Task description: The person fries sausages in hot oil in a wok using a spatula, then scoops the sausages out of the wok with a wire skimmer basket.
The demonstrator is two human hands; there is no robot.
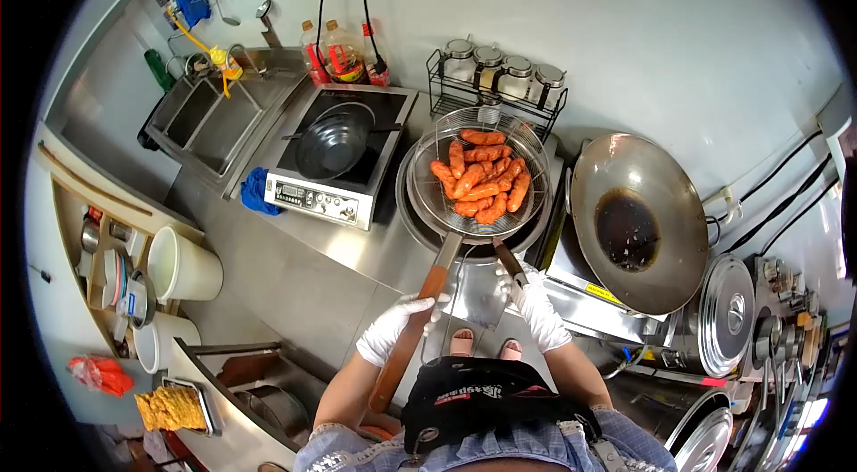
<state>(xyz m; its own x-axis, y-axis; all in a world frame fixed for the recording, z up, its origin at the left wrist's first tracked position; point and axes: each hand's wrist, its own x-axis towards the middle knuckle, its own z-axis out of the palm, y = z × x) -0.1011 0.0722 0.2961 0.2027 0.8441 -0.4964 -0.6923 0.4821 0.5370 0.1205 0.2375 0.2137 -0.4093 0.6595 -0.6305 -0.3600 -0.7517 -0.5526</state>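
Observation:
In the head view, my left hand (389, 333), in a white glove, is closed round the long wooden handle (412, 329) of a wire strainer (425, 177). Several reddish-orange sausages (482, 179) lie heaped in its mesh bowl. The strainer is over a wide metal basin (403, 204), whose inside is mostly hidden. My right hand (538, 311), gloved too, grips a dark-handled utensil (510, 261). Its far end goes under the strainer, so I cannot tell its kind.
At right stands a large wok (683, 204) with dark liquid (627, 229). A glass-like pot (332, 147) sits on an induction cooker (321, 204) at left. Behind the basin is a rack (437, 83) of jars (516, 79). A sink (219, 133) lies far left.

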